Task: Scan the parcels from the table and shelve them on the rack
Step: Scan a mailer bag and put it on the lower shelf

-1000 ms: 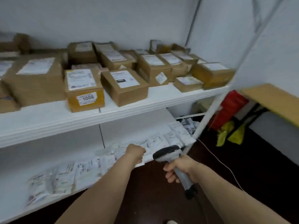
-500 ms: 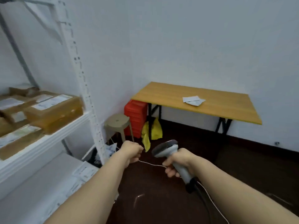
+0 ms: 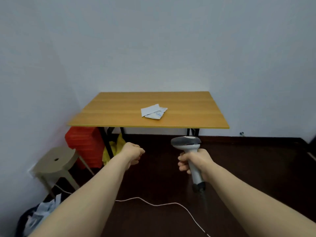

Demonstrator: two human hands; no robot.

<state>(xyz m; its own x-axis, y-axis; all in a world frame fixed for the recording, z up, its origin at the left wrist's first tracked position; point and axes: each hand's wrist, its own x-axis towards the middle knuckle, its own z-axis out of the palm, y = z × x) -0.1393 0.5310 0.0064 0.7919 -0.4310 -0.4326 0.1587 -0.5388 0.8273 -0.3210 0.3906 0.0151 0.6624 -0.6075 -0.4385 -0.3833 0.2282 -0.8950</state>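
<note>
Parcels [image 3: 153,111] lie at center frame on the wooden table [image 3: 111,117]. We count two flat white pkgs, prob. soft mailers, though the print is too blurred to read. One overlaps the other, a bit right of the tabletop's middle, and both are well apart from our hands.

Our right hand [image 3: 196,162] is at lower center-right, fingers and thumb wrapped tight round the grip of the scanner [image 3: 187,144]. The scanner is upright w/ its grey head above the fist, facing the table. A dark lead drops from the bottom of its handle.

Our left hand [image 3: 132,152] is at lower center, level w/ the right and apart from it. Its fingers are curled into a fist w/ nothing visible in it, and it touches no object.

The table has black legs and stands against the pale wall in the room corner. Under its left end, at mid-left of the frame, sits a red crate stack [image 3: 85,144] w/ a yellow bag [image 3: 111,151] just beside it, next to a table leg. A beige stool [image 3: 54,159] stands nearer us, left of the crates. A white cable [image 3: 162,205] snakes across the dark floor along the bottom of the frame. At bottom left is a dark bin [image 3: 23,221] w/ crumpled white waste in it.
</note>
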